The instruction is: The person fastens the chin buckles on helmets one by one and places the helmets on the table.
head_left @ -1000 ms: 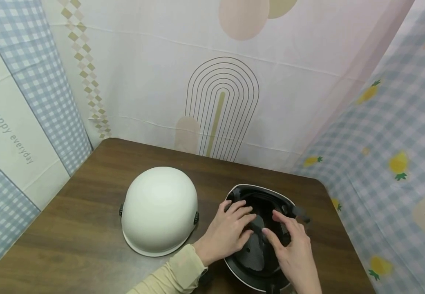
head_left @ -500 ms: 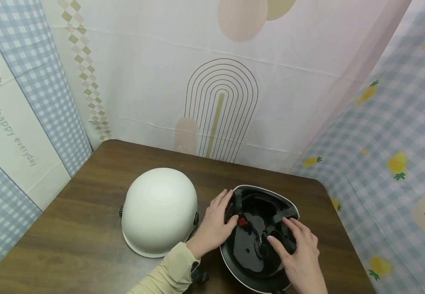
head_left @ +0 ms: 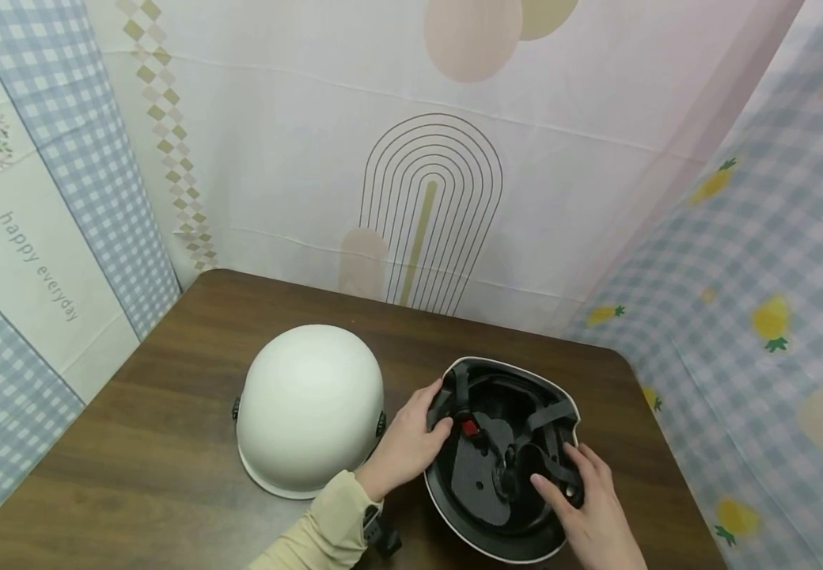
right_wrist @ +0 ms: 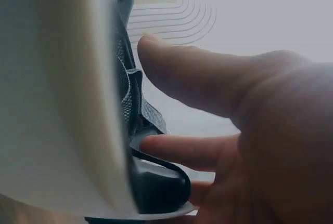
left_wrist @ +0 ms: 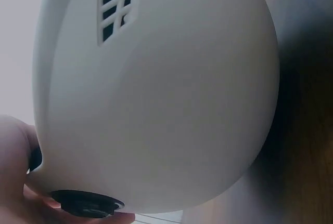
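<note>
An upturned white helmet (head_left: 447,514) lies on the table, its black padded lining (head_left: 479,479) facing up. My left hand (head_left: 406,439) grips its left rim, thumb on the inner side and fingers outside. In the left wrist view, those fingers lie by a round black knob (left_wrist: 88,203) on the white shell (left_wrist: 171,104). My right hand (head_left: 593,499) is at the right rim, fingers fairly straight and thumb apart. In the right wrist view, its index fingertip meets the dark inner edge near a grey strap (right_wrist: 152,116). A red buckle (head_left: 469,428) and black straps (head_left: 552,414) lie inside.
A second white helmet (head_left: 308,404) stands dome up to the left, close to my left forearm. The brown wooden table (head_left: 169,459) ends at a patterned cloth wall (head_left: 276,158) behind, with checked cloth (head_left: 732,332) at the right.
Both hands have drawn out from over the lining to the helmet's sides. The left now holds the left rim; the right has slid down the right side. The straps and red buckle have come into view.
</note>
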`<state>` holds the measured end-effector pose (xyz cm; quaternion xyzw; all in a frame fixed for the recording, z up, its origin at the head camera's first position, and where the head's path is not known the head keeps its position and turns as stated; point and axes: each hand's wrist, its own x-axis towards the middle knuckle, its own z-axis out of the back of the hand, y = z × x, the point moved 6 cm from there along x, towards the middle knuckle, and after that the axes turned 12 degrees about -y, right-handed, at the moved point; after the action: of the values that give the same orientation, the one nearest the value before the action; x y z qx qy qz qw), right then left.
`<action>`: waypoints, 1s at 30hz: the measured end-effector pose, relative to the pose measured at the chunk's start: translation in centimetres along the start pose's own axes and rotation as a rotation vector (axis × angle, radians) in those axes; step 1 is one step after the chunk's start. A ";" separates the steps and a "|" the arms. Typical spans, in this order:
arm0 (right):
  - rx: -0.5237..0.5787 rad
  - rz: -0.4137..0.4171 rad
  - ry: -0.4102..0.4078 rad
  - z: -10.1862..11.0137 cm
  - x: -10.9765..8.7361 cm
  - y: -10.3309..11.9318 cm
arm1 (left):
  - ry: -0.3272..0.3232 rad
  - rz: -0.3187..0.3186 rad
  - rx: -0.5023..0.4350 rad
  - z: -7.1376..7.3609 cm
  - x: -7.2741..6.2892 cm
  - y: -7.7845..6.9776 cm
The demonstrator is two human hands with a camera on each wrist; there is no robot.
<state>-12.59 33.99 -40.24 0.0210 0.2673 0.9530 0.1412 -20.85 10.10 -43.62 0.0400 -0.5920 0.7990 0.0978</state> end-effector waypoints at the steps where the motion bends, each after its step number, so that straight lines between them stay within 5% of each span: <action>1: 0.003 0.000 0.003 -0.1 0.1 -0.1 | -0.003 0.003 0.001 0.1 0.0 0.0; 13: 0.103 -0.004 0.055 -1.2 1.5 -1.5 | 0.067 0.040 0.043 0.3 -0.4 0.5; 30: 0.238 0.083 0.065 -3.1 3.0 -2.8 | 0.101 -0.045 0.007 0.3 -0.5 0.1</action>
<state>-15.05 35.60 -44.43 0.0178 0.3817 0.9198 0.0892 -20.40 9.68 -43.74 0.0133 -0.5827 0.7996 0.1450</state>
